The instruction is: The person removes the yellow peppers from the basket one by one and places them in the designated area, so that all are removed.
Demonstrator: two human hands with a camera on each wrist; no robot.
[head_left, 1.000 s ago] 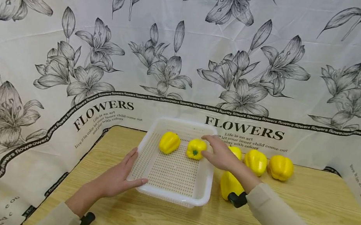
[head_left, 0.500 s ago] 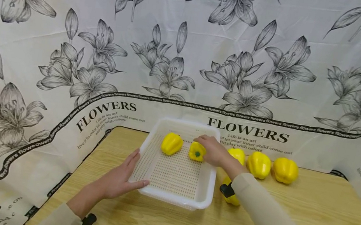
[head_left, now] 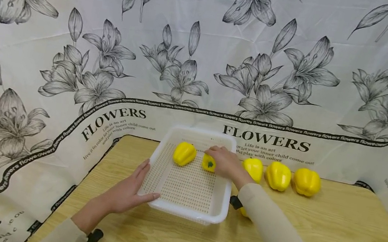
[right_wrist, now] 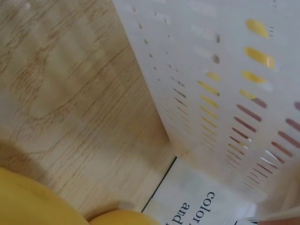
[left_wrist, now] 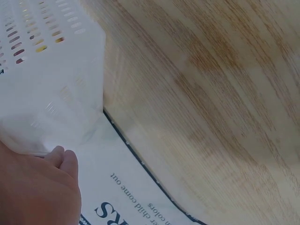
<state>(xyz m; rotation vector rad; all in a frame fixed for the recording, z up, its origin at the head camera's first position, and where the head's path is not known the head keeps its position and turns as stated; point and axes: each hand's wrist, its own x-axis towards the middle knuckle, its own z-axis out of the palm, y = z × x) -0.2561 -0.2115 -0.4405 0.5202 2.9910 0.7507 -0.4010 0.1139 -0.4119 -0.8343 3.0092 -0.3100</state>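
Note:
My left hand (head_left: 124,192) holds the white perforated plastic basket (head_left: 187,213) at its left front corner, thumb on the front rim and fingers along the left side. In the left wrist view, fingertips (left_wrist: 69,161) show beside the basket wall (left_wrist: 61,93). Inside the basket, my right hand (head_left: 224,162) grips a yellow bell pepper (head_left: 209,162), its green stem facing the front. That hand covers the pepper's right part. To the left, another yellow bell pepper (head_left: 184,154) lies in the basket. Yellow shows through the slots of the basket wall (right_wrist: 206,28) in the right wrist view.
Right of the basket on the wooden table (head_left: 332,232) lie yellow bell peppers, one nearest the basket (head_left: 252,169), a middle one (head_left: 278,176) and a far right one (head_left: 306,182). Another pepper (head_left: 245,212) is mostly hidden by my right forearm. Flower-printed cloth (head_left: 186,73) hangs behind.
My right hand has moved slightly left over the pepper and covers more of it. The right forearm has swung left across the pepper near the front. My left hand keeps its place on the basket.

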